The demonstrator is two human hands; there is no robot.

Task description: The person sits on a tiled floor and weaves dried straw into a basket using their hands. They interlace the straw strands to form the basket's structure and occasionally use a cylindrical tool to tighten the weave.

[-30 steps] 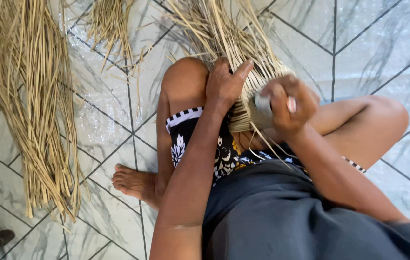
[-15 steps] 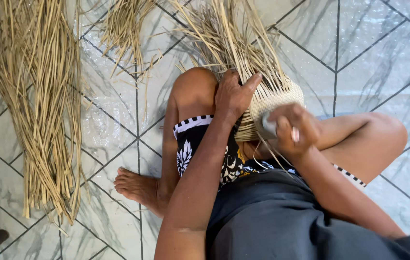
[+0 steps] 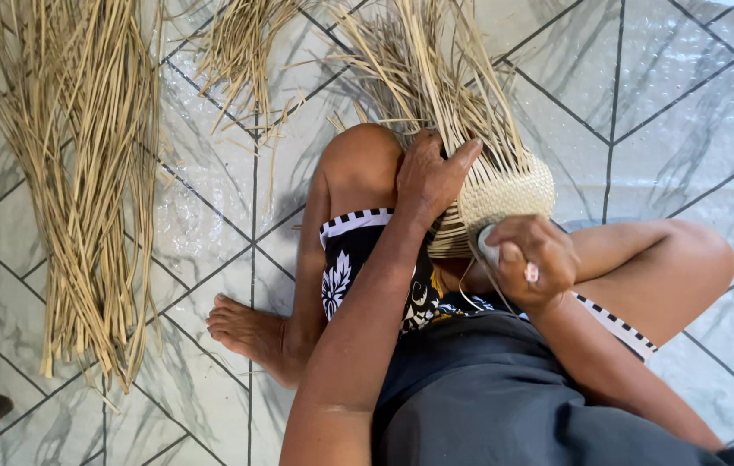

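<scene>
Grey-veined floor tiles [image 3: 677, 112] with dark diagonal joints fill the head view, and the person sits on them with knees bent, a bare foot [image 3: 242, 328] resting flat at about eight o'clock from the middle.

Held against the raised knee [image 3: 358, 164], just past centre toward two o'clock, is a half-woven basket [image 3: 505, 194] of pale straw: a tight, rounded woven part with many loose strands [image 3: 423, 60] fanning up toward twelve o'clock. The left hand [image 3: 431, 177] lies spread over the unwoven stakes at the basket's near edge, thumb out along the weave, pressing it against the knee. The right hand [image 3: 531, 263], at about four o'clock from the basket, is clenched around a small grey object [image 3: 488, 246] whose kind I cannot make out, and a thin strand [image 3: 479, 289] loops down from it.

Against the pictures from a second and half a second ago, the basket has swung a little toward three o'clock and shows more of its woven face; the left hand keeps its spread hold and the right fist stays closed at the rim. That reads as weaving carried on at the same spot, a judgement only.

Well apart, along nine o'clock, lies a long bundle of dry straw [image 3: 91, 173]; a smaller tuft [image 3: 242, 43] lies at eleven o'clock.
</scene>
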